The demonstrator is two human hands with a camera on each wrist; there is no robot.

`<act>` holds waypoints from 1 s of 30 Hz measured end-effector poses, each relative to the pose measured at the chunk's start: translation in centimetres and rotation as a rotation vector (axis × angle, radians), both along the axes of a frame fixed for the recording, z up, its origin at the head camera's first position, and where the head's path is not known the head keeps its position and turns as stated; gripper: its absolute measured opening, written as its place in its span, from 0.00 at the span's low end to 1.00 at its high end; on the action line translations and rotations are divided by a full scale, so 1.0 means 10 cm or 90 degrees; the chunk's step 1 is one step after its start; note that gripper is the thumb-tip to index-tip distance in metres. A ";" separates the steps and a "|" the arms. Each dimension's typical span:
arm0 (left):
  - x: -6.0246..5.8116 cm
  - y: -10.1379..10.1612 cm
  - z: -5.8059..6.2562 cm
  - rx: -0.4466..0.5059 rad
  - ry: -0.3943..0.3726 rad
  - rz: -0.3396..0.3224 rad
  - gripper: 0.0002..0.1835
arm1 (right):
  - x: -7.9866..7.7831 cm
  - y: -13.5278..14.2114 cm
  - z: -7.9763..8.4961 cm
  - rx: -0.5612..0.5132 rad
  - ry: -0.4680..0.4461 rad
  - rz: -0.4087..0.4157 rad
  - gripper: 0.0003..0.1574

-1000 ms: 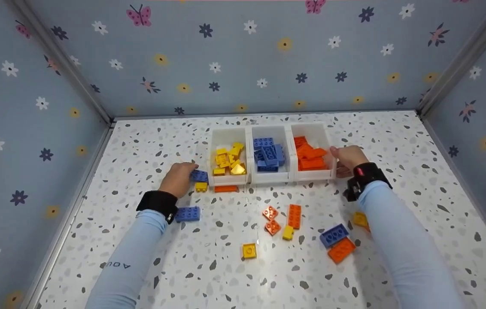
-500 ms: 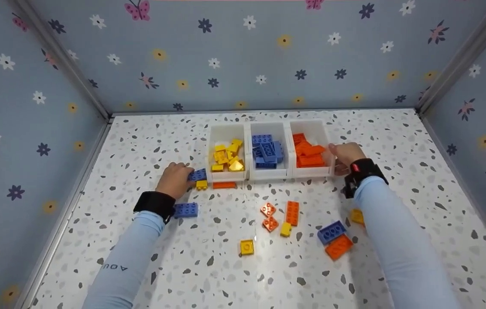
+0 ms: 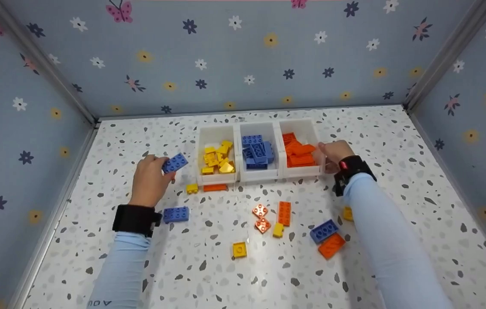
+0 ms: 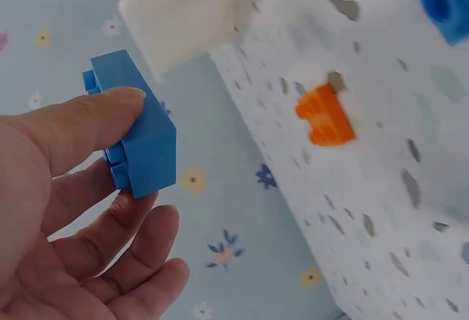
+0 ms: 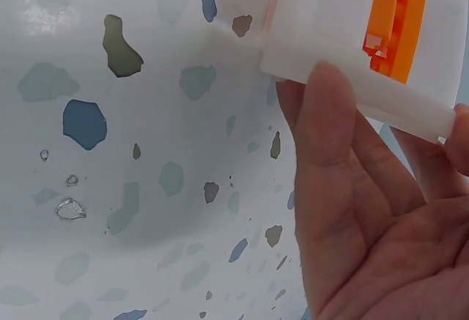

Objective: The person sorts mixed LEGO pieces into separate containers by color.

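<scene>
head camera looks down over the bench [image 3: 208, 283]; wrist cameras face the fingers [image 4: 146, 243] closely (all share the tray [image 3: 260, 174]).

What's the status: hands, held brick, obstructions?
Left hand pinches blue brick, off the table. Right hand holds edge of orange-brick bin. Yellow-brick bin between held brick and blue-brick bin.

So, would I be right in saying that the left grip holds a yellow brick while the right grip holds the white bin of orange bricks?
Not quite: the left grip holds a blue brick, not a yellow one, as the left wrist view shows. The right grip does hold the white bin of orange bricks.
</scene>
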State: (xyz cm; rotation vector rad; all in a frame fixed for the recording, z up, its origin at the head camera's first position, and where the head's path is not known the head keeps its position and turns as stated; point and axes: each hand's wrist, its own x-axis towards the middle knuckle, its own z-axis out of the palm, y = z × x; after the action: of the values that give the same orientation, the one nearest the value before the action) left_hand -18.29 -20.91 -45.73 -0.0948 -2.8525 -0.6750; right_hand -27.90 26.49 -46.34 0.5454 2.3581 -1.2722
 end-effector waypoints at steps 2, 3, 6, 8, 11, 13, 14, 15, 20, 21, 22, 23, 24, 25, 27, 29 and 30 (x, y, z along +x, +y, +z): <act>0.02 0.19 0.09 0.006 0.022 -0.028 0.22 | -0.01 0.00 0.02 0.002 -0.002 -0.009 0.38; 0.02 0.30 0.13 0.006 0.027 -0.046 0.22 | -0.01 0.00 0.03 0.002 -0.004 -0.012 0.38; 0.02 0.68 0.21 -0.006 0.032 -0.111 0.23 | -0.02 0.00 0.04 0.003 -0.004 -0.014 0.37; -0.01 0.92 0.23 -0.024 0.030 -0.153 0.24 | -0.03 0.00 0.04 0.003 -0.005 -0.011 0.37; -0.09 1.26 0.21 -0.063 0.020 -0.204 0.23 | -0.04 0.00 0.03 0.008 -0.012 -0.010 0.37; -0.15 1.44 0.16 -0.098 0.016 -0.225 0.23 | -0.05 -0.01 0.02 0.013 -0.017 -0.015 0.38; -0.19 1.52 0.14 -0.119 0.014 -0.232 0.22 | -0.05 -0.01 0.02 0.017 -0.019 -0.016 0.38; -0.23 1.58 0.11 -0.143 0.016 -0.237 0.21 | -0.04 -0.02 0.01 0.019 -0.020 -0.015 0.39; -0.40 1.81 -0.02 -0.242 0.022 -0.225 0.19 | -0.04 -0.03 -0.01 0.032 -0.017 -0.004 0.38; -0.42 1.83 -0.05 -0.255 0.021 -0.220 0.18 | -0.04 -0.03 -0.01 0.034 -0.016 0.001 0.39; -0.45 1.85 -0.08 -0.263 0.017 -0.213 0.18 | -0.04 -0.03 -0.01 0.035 -0.014 0.004 0.39; -0.47 1.87 -0.10 -0.269 0.013 -0.207 0.17 | -0.04 -0.02 -0.01 0.036 -0.013 0.006 0.39; -0.50 1.88 -0.13 -0.273 0.011 -0.200 0.16 | -0.04 -0.02 0.00 0.038 -0.011 0.009 0.39; -0.52 1.89 -0.15 -0.275 0.011 -0.193 0.15 | -0.04 -0.02 0.00 0.040 -0.010 0.010 0.39; -0.56 1.90 -0.18 -0.279 0.015 -0.181 0.11 | -0.04 -0.01 0.01 0.040 -0.007 0.010 0.39; -0.59 1.91 -0.20 -0.283 0.023 -0.171 0.07 | -0.03 -0.01 0.03 0.033 -0.009 0.005 0.39; -0.60 1.91 -0.21 -0.285 0.031 -0.167 0.07 | -0.03 -0.01 0.04 0.029 -0.009 0.004 0.39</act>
State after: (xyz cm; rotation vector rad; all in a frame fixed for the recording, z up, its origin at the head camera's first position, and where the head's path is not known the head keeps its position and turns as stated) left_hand -24.26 -1.80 -47.84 -0.5509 -2.9147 -0.0589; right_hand -28.15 26.36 -45.98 0.5593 2.3804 -1.2098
